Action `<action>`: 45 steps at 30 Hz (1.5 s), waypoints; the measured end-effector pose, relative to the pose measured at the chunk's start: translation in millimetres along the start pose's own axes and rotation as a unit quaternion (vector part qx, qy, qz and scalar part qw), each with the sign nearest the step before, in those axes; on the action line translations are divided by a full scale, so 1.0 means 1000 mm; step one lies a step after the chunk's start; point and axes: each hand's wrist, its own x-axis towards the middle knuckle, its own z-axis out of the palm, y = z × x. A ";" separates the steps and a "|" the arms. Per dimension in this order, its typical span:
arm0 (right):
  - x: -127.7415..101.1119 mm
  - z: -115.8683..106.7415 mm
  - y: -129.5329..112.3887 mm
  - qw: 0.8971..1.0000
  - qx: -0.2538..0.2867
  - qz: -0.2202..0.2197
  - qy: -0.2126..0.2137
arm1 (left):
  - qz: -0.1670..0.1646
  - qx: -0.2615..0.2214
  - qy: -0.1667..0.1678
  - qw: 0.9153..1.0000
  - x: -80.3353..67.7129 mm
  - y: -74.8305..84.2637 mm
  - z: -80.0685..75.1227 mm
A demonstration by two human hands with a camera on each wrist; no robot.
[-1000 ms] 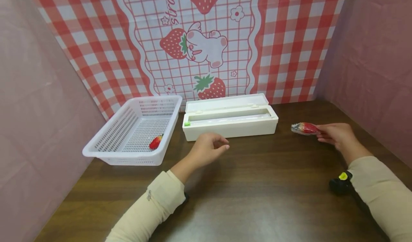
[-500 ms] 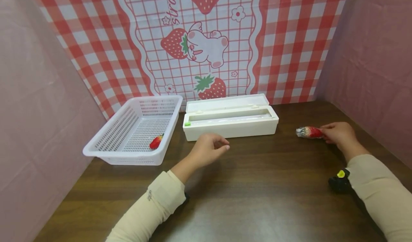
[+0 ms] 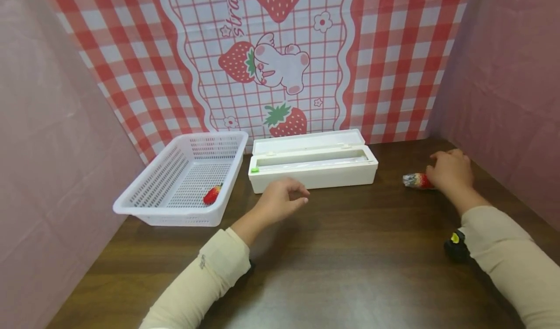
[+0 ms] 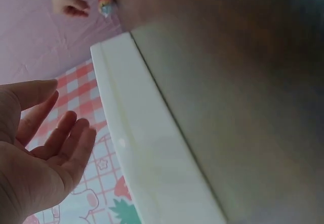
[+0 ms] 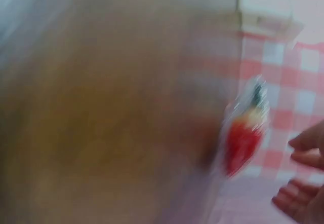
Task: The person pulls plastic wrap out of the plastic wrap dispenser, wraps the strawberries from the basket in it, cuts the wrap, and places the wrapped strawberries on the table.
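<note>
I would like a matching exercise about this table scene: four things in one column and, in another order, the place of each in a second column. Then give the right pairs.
Things:
1. small red bare strawberry
2. red strawberry wrapped in clear film
3. long white plastic film dispenser box
4. person's left hand

Places:
A. on the dark wooden table, at the person's right hand
B. inside the white perforated plastic basket
C. above the table, just in front of the dispenser box
D. between the basket and the wrapped strawberry, lid open

Pairs: 1-B, 2-A, 3-D, 4-C
</note>
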 end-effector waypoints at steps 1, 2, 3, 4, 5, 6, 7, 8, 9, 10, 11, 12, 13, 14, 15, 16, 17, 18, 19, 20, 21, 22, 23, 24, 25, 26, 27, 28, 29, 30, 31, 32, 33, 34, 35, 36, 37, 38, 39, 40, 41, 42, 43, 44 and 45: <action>0.002 0.001 -0.007 1.000 0.011 -0.024 0.011 | 0.009 0.012 0.004 1.000 0.003 -0.002 -0.003; 0.005 0.003 -0.015 0.998 0.015 -0.058 0.023 | 0.014 0.027 0.006 1.000 0.008 -0.003 -0.006; 0.007 0.004 -0.022 0.995 0.020 -0.094 0.032 | 0.015 0.039 0.006 0.999 0.012 -0.004 -0.010; 0.010 0.005 -0.030 0.991 0.028 -0.124 0.036 | 0.014 0.052 0.006 0.999 0.018 -0.004 -0.015; 0.013 0.006 -0.039 0.987 0.036 -0.152 0.033 | 0.009 0.064 0.002 0.998 0.024 -0.005 -0.020; 0.017 0.008 -0.046 0.983 0.042 -0.174 0.031 | 0.003 0.073 -0.003 0.997 0.031 -0.005 -0.024; 0.020 0.009 -0.054 0.979 0.046 -0.194 0.027 | -0.004 0.078 -0.009 0.997 0.037 -0.006 -0.029; 0.023 0.010 -0.061 0.976 0.051 -0.213 0.023 | -0.014 0.086 -0.016 0.996 0.044 -0.007 -0.032; 0.026 0.011 -0.069 0.972 0.054 -0.229 0.018 | -0.024 0.093 -0.023 0.995 0.050 -0.008 -0.035; 0.029 0.013 -0.076 0.968 0.058 -0.244 0.013 | -0.032 0.100 -0.029 0.994 0.056 -0.011 -0.038; 0.032 0.015 -0.083 0.965 0.057 -0.257 0.006 | -0.040 0.105 -0.035 0.993 0.062 -0.013 -0.039; 0.035 0.017 -0.089 0.961 0.056 -0.269 -0.001 | -0.046 0.108 -0.040 0.992 0.067 -0.016 -0.041; 0.037 0.019 -0.095 0.958 0.055 -0.280 -0.012 | -0.053 0.112 -0.045 0.991 0.072 -0.019 -0.041; 0.040 0.021 -0.101 0.956 0.053 -0.288 -0.025 | -0.060 0.112 -0.050 0.991 0.077 -0.023 -0.042; 0.042 0.023 -0.106 0.954 0.049 -0.293 -0.039 | -0.067 0.112 -0.054 0.990 0.080 -0.026 -0.042; 0.045 0.024 -0.110 0.953 0.043 -0.297 -0.052 | -0.072 0.112 -0.055 0.990 0.084 -0.029 -0.042; 0.047 0.026 -0.113 0.951 0.035 -0.300 -0.063 | -0.080 0.109 -0.056 0.989 0.087 -0.033 -0.042; 0.050 0.028 -0.116 0.950 0.029 -0.303 -0.072 | -0.087 0.106 -0.055 0.989 0.090 -0.036 -0.042; 0.052 0.030 -0.117 0.949 0.023 -0.303 -0.078 | -0.093 0.102 -0.052 0.989 0.092 -0.038 -0.041; 0.054 0.031 -0.119 0.949 0.017 -0.304 -0.081 | -0.099 0.095 -0.050 0.989 0.094 -0.041 -0.040; 0.056 0.033 -0.119 0.949 0.013 -0.304 -0.082 | -0.102 0.093 -0.045 0.989 0.096 -0.043 -0.039; 0.058 0.035 -0.120 0.948 0.011 -0.309 -0.081 | -0.105 0.089 -0.042 0.990 0.097 -0.046 -0.039; 0.059 0.036 -0.120 0.947 0.013 -0.310 -0.083 | -0.110 0.083 -0.041 0.990 0.097 -0.048 -0.037; 0.060 0.038 -0.120 0.946 0.017 -0.313 -0.086 | -0.114 0.078 -0.039 0.990 0.098 -0.050 -0.036; 0.061 0.039 -0.121 0.944 0.022 -0.317 -0.091 | -0.118 0.074 -0.038 0.990 0.098 -0.052 -0.035; 0.062 0.040 -0.121 0.942 0.027 -0.319 -0.097 | -0.122 0.071 -0.037 0.989 0.098 -0.054 -0.034; 0.062 0.041 -0.122 0.941 0.032 -0.322 -0.102 | -0.126 0.068 -0.035 0.989 0.097 -0.056 -0.032; 0.063 0.041 -0.123 0.939 0.036 -0.324 -0.108 | -0.130 0.063 -0.034 0.989 0.097 -0.057 -0.031; 0.063 0.042 -0.123 0.938 0.037 -0.325 -0.113 | -0.132 0.060 -0.031 0.989 0.096 -0.058 -0.031; 0.063 0.041 -0.124 0.938 0.034 -0.326 -0.114 | -0.132 0.058 -0.029 0.989 0.096 -0.059 -0.030; 0.062 0.041 -0.124 0.938 0.030 -0.327 -0.115 | -0.133 0.057 -0.027 0.989 0.095 -0.060 -0.030; 0.062 0.041 -0.125 0.938 0.024 -0.325 -0.114 | -0.131 0.057 -0.025 0.989 0.095 -0.060 -0.029; 0.061 0.040 -0.125 0.938 0.015 -0.328 -0.109 | -0.129 0.057 -0.024 0.990 0.094 -0.061 -0.029; 0.061 0.039 -0.126 0.938 0.003 -0.330 -0.105 | -0.127 0.059 -0.022 0.990 0.094 -0.061 -0.029; 0.060 0.038 -0.126 0.937 -0.009 -0.333 -0.100 | -0.125 0.062 -0.021 0.990 0.093 -0.062 -0.029; 0.060 0.037 -0.126 0.937 -0.024 -0.335 -0.094 | -0.123 0.062 -0.021 0.990 0.093 -0.063 -0.028; 0.060 0.036 -0.126 0.936 -0.039 -0.340 -0.088 | -0.122 0.063 -0.020 0.990 0.093 -0.063 -0.028; 0.060 0.035 -0.126 0.934 -0.055 -0.343 -0.081 | -0.120 0.064 -0.020 0.990 0.093 -0.064 -0.028; 0.060 0.034 -0.126 0.932 -0.069 -0.347 -0.074 | -0.120 0.064 -0.021 0.990 0.093 -0.065 -0.028; 0.059 0.033 -0.126 0.931 -0.082 -0.350 -0.068 | -0.121 0.062 -0.020 0.991 0.092 -0.065 -0.028; 0.059 0.032 -0.126 0.929 -0.092 -0.353 -0.063 | -0.121 0.061 -0.020 0.991 0.092 -0.066 -0.028; 0.059 0.032 -0.126 0.928 -0.099 -0.356 -0.058 | -0.121 0.060 -0.019 0.991 0.092 -0.066 -0.028; 0.059 0.031 -0.126 0.927 -0.102 -0.358 -0.056 | -0.122 0.060 -0.018 0.991 0.092 -0.067 -0.028; 0.059 0.030 -0.126 0.926 -0.100 -0.360 -0.055 | -0.123 0.058 -0.017 0.991 0.091 -0.067 -0.028; 0.060 0.030 -0.127 0.925 -0.094 -0.364 -0.058 | -0.124 0.057 -0.016 0.991 0.091 -0.067 -0.028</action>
